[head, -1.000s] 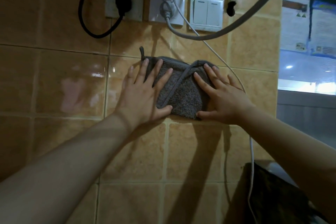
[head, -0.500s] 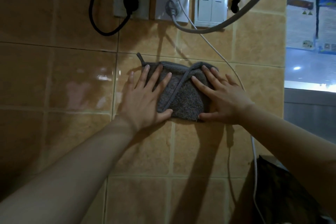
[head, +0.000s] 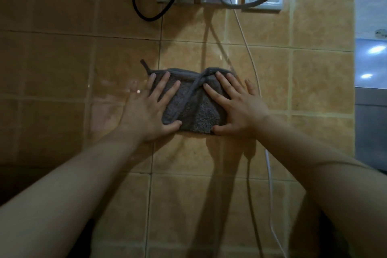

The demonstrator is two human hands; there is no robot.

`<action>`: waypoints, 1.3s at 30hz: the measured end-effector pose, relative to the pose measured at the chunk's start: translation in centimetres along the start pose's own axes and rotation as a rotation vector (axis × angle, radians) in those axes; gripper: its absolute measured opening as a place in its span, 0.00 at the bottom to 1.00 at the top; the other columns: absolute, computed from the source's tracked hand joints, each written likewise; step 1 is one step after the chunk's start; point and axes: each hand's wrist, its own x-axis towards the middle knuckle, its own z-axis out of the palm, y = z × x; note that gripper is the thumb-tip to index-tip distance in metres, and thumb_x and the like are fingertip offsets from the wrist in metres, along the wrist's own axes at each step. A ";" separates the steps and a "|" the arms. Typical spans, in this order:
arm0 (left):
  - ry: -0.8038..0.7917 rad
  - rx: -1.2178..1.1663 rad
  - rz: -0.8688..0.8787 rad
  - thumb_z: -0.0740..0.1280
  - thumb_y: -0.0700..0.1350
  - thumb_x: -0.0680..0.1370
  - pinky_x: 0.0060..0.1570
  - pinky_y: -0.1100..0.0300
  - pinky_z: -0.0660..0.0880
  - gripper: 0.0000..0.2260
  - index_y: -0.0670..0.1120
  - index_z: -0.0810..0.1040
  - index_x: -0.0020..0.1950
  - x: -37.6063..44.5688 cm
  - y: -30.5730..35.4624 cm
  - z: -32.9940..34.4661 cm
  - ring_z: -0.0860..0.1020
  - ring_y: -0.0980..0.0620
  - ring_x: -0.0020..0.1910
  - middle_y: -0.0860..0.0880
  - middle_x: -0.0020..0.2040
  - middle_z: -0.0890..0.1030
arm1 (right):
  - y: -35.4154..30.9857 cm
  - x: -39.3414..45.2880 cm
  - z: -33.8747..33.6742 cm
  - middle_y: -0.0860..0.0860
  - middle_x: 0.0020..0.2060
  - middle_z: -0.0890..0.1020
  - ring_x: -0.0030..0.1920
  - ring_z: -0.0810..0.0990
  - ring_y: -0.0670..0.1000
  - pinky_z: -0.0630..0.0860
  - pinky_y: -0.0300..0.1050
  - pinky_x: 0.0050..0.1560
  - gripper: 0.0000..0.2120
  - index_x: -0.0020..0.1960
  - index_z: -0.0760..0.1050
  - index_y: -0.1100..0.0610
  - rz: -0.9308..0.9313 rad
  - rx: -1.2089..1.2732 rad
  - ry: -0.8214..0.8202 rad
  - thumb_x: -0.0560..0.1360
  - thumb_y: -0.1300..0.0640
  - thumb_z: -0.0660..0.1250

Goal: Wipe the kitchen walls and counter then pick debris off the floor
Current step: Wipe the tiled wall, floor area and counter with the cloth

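Left hand [head: 146,111] flat, fingers spread, on cloth's 9 o'clock side | right hand [head: 240,109] likewise, 3 o'clock | grey cloth [head: 196,111] pinned to tiled wall [head: 314,81] | judged soft, light, slide-prone; press broadly

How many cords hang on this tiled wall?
3: a black cord loops from the left socket, a thick grey cord sweeps top right, and a thin white cord drops beside the right hand.

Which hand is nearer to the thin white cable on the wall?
Right. The right hand lies just beside the white cable; the left hand is across the cloth.
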 end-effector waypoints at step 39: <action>-0.213 -0.021 -0.111 0.50 0.71 0.72 0.71 0.40 0.45 0.41 0.55 0.30 0.74 -6.7 3.1 0.7 0.38 0.42 0.76 0.49 0.76 0.32 | -4.7 -4.3 2.7 0.47 0.75 0.32 0.75 0.35 0.52 0.40 0.70 0.69 0.51 0.73 0.31 0.38 0.071 0.061 -0.046 0.65 0.29 0.63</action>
